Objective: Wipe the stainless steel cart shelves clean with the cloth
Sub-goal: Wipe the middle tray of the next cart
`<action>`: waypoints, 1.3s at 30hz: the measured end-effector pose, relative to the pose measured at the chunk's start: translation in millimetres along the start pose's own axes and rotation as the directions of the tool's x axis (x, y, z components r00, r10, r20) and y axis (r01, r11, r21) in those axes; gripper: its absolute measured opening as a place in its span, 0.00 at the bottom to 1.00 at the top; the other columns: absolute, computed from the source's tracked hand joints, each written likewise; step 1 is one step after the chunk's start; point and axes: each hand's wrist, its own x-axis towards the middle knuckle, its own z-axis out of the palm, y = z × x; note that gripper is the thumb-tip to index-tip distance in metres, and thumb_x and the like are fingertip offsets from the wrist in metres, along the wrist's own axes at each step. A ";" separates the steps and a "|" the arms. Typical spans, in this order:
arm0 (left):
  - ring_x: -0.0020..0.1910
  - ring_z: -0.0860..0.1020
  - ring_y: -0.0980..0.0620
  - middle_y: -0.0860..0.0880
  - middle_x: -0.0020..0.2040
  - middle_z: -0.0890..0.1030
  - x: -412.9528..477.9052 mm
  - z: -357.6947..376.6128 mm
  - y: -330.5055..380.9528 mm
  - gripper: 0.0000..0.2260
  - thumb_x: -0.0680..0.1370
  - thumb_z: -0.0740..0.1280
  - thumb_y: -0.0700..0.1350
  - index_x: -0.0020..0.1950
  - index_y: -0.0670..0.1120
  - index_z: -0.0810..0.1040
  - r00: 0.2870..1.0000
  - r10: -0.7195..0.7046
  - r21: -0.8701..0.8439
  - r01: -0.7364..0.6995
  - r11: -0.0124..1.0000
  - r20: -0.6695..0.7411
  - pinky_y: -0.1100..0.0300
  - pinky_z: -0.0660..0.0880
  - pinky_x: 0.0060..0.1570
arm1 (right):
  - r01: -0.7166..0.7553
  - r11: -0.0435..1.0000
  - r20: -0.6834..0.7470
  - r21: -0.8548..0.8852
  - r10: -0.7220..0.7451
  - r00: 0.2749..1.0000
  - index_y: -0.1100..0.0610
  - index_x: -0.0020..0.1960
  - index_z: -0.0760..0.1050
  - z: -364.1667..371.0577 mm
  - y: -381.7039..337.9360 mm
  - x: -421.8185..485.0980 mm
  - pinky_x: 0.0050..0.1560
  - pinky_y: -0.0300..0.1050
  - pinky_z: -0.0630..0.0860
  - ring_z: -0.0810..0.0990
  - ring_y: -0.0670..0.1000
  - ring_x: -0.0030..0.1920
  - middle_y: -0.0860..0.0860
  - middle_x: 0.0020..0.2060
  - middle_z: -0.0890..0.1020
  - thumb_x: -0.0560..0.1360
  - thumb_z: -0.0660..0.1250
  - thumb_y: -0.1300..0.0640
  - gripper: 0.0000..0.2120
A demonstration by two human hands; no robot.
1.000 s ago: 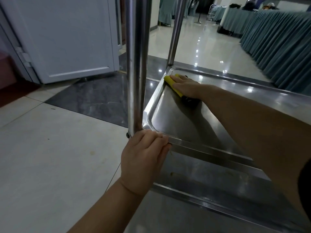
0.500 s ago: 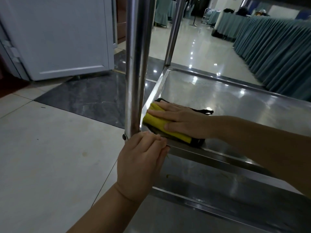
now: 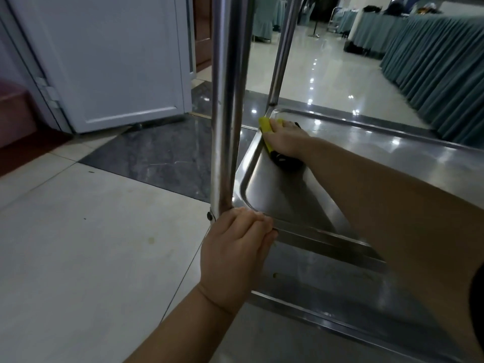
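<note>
The right hand (image 3: 286, 141) lies flat, fingers straight, pressing the yellow cloth (image 3: 265, 125) into the far left corner of the middle shelf (image 3: 282, 195), just below the far post (image 3: 281, 48) at upper centre of the frame. Half a second ago the cloth sat in the near left corner beside the near post (image 3: 226, 100); it has swept up the left rim, so that edge looks covered and the wide pan to the right probably remains. The left hand (image 3: 234, 244) stays curled round the near post at the shelf corner. The shelf is brushed steel, a shallow tray with rounded corners and a raised lip; the cloth is soft, folded, dark underneath; the lower shelf (image 3: 327, 279) shows specks
</note>
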 end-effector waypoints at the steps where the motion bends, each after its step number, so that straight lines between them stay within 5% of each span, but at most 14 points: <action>1: 0.48 0.74 0.54 0.49 0.43 0.83 -0.1 -0.7 -0.1 0.08 0.76 0.67 0.45 0.44 0.43 0.84 1.000 -0.005 -0.003 0.005 1.000 0.003 0.72 0.61 0.61 | 0.019 1.000 0.004 -0.008 -0.019 1.000 0.50 0.77 0.49 4.1 -2.2 -6.0 0.74 0.57 0.51 0.52 0.59 0.76 0.57 0.77 0.54 0.80 0.44 0.41 0.28; 8: 0.50 0.75 0.55 0.49 0.47 0.83 2.6 -24.1 10.3 0.10 0.76 0.64 0.46 0.48 0.44 0.83 0.990 -0.118 -0.070 0.123 0.990 0.076 0.70 0.66 0.55 | 0.052 0.989 0.157 0.135 -0.073 0.985 0.50 0.79 0.43 15.2 -28.8 -93.9 0.74 0.55 0.41 0.39 0.55 0.77 0.54 0.78 0.42 0.81 0.47 0.48 0.29; 12: 0.49 0.75 0.50 0.44 0.47 0.81 -19.0 -57.7 -2.1 0.10 0.75 0.62 0.43 0.48 0.40 0.81 0.974 -0.227 -0.084 0.227 0.970 0.009 0.67 0.67 0.55 | 0.025 0.926 0.323 0.377 -0.157 0.933 0.51 0.79 0.42 -0.1 -37.3 -150.2 0.74 0.55 0.42 0.35 0.55 0.76 0.54 0.77 0.38 0.80 0.56 0.55 0.33; 14: 0.49 0.73 0.50 0.43 0.46 0.81 -32.4 -69.3 -11.3 0.11 0.75 0.61 0.43 0.48 0.39 0.80 0.964 -0.265 -0.018 0.265 0.964 0.006 0.68 0.65 0.55 | 0.077 0.949 0.402 0.305 -0.202 0.893 0.51 0.78 0.40 -1.3 -40.2 -171.6 0.75 0.55 0.46 0.37 0.56 0.76 0.55 0.77 0.38 0.79 0.61 0.52 0.38; 17: 0.48 0.72 0.51 0.43 0.44 0.81 -43.3 -74.2 -13.2 0.13 0.75 0.59 0.44 0.48 0.39 0.80 0.949 -0.314 0.034 0.312 0.949 0.044 0.65 0.68 0.51 | 0.276 0.946 0.137 -0.167 -0.255 0.957 0.54 0.77 0.45 24.9 -44.9 -187.9 0.70 0.58 0.58 0.53 0.60 0.75 0.58 0.75 0.52 0.75 0.65 0.45 0.40; 20: 0.46 0.72 0.52 0.43 0.42 0.81 -38.5 -71.2 -2.1 0.13 0.75 0.58 0.44 0.47 0.39 0.80 0.960 -0.275 0.015 0.274 0.962 0.046 0.65 0.68 0.49 | 0.213 0.890 -0.246 -0.403 -0.329 0.912 0.57 0.71 0.63 55.3 -45.7 -195.8 0.57 0.53 0.71 0.71 0.58 0.64 0.58 0.64 0.71 0.73 0.68 0.44 0.32; 24: 0.45 0.72 0.53 0.45 0.42 0.81 -21.7 -59.9 17.6 0.11 0.75 0.59 0.43 0.47 0.41 0.80 0.971 -0.236 -0.046 0.238 0.970 0.051 0.66 0.67 0.49 | 0.171 0.898 -0.394 -0.405 -0.340 0.854 0.57 0.53 0.78 65.5 -20.7 -208.0 0.40 0.47 0.76 0.82 0.57 0.46 0.57 0.46 0.81 0.57 0.79 0.45 0.29; 30: 0.47 0.73 0.52 0.47 0.45 0.80 -10.4 -39.4 34.9 0.10 0.75 0.60 0.41 0.47 0.42 0.80 0.988 -0.089 -0.133 0.106 0.986 0.125 0.73 0.62 0.54 | 0.042 0.918 -0.446 -0.395 -0.231 0.865 0.59 0.58 0.75 54.2 76.7 -258.1 0.45 0.52 0.76 0.80 0.61 0.52 0.59 0.54 0.79 0.59 0.79 0.45 0.32; 33: 0.47 0.74 0.51 0.46 0.45 0.81 -9.7 -30.9 39.5 0.10 0.75 0.60 0.41 0.47 0.42 0.81 0.988 -0.058 -0.162 0.081 0.983 0.143 0.67 0.65 0.52 | -0.052 0.941 -0.449 -0.334 -0.110 0.887 0.59 0.62 0.73 47.6 121.5 -285.0 0.49 0.57 0.76 0.79 0.64 0.52 0.61 0.58 0.78 0.62 0.78 0.46 0.34; 39: 0.47 0.74 0.51 0.46 0.45 0.81 -16.4 -33.0 31.4 0.11 0.75 0.59 0.42 0.47 0.42 0.81 0.982 -0.049 -0.172 0.081 0.982 0.183 0.65 0.64 0.52 | -0.128 0.963 -0.474 -0.239 -0.001 0.881 0.56 0.59 0.77 43.2 121.0 -288.9 0.52 0.61 0.72 0.76 0.66 0.54 0.62 0.56 0.77 0.60 0.80 0.45 0.32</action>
